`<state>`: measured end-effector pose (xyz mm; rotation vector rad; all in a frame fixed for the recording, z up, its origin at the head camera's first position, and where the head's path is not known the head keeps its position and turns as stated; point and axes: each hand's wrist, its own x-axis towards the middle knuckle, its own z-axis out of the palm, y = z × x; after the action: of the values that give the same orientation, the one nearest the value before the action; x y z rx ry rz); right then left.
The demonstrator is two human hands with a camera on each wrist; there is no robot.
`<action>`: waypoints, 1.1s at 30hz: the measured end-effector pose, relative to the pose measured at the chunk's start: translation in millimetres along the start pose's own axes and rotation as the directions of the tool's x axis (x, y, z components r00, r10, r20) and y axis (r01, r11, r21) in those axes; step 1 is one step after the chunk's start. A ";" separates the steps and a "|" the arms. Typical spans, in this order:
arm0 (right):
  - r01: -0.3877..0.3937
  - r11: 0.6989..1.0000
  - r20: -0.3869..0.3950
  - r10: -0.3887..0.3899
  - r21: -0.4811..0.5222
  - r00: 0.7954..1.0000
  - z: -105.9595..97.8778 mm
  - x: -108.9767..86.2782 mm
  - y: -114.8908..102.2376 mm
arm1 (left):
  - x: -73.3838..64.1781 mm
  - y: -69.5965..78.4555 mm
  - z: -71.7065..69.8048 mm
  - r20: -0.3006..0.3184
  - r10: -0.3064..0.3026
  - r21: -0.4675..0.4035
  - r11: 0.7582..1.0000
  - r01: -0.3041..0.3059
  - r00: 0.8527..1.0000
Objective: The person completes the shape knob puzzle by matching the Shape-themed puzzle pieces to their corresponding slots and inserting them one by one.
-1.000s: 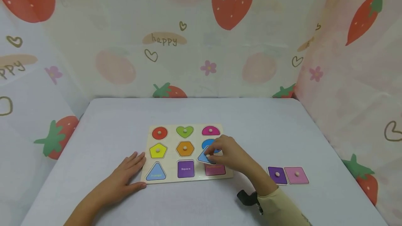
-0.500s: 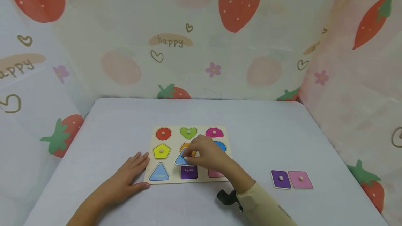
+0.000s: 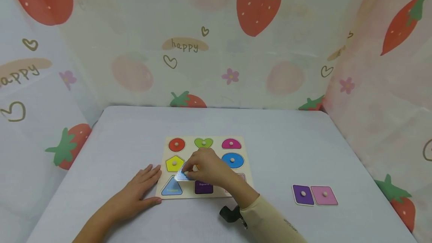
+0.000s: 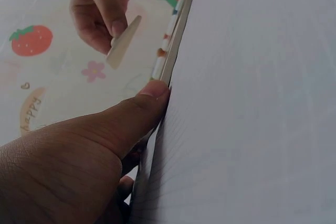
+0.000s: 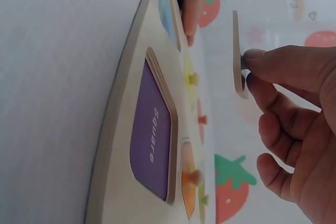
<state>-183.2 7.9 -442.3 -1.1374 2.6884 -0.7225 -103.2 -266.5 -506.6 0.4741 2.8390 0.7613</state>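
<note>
- My right hand (image 3: 209, 166) pinches the small knob of a light-blue triangle piece (image 3: 180, 177) between thumb and finger; in the right wrist view the other fingers curl inward.
- The triangle piece is held off the puzzle board (image 3: 188, 192), with a gap beneath. From the head view it overlaps the upper right side of the triangle recess (image 3: 172, 188), near the board's left edge.
- My left hand (image 3: 138, 188) lies flat at that left edge, fingers straight and close together, thumb spread toward the near corner; the left wrist view shows the thumb tip touching the board's rim.
- Right of the triangle recess, the purple recess marked "Square" (image 3: 204, 188) shows its stepped edge in the right wrist view.
- Red circle (image 3: 176, 144), green heart (image 3: 204, 141), magenta half-circle (image 3: 231, 144), yellow pentagon (image 3: 172, 166) and blue oval (image 3: 236, 163) sit in the board.
- My right forearm (image 3: 243, 192) crosses the board's near right corner, limiting room there.
- A broad stretch of white table (image 3: 270, 141) separates the board from a purple piece (image 3: 299, 198) and a pink piece (image 3: 328, 199), side by side.
- Beyond the table's far edge hangs strawberry-printed cloth (image 3: 145, 21).
</note>
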 end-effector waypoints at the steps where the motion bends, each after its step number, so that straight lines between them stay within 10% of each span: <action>1: 0.004 1.000 0.004 -0.004 -0.016 1.000 1.6 1.9 -1.1 | 0.1 0.3 0.1 -0.001 0.001 0.002 1.000 -0.001 1.000; 33: 0.009 0.983 0.090 0.007 -0.184 0.996 38.0 22.8 -6.9 | -1.0 0.9 0.1 -0.008 0.015 -0.014 1.000 -0.015 1.000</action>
<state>-183.4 -26.6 -470.8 -1.1809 2.7235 -0.4175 -101.9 -266.1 -506.1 0.4922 2.8389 0.7864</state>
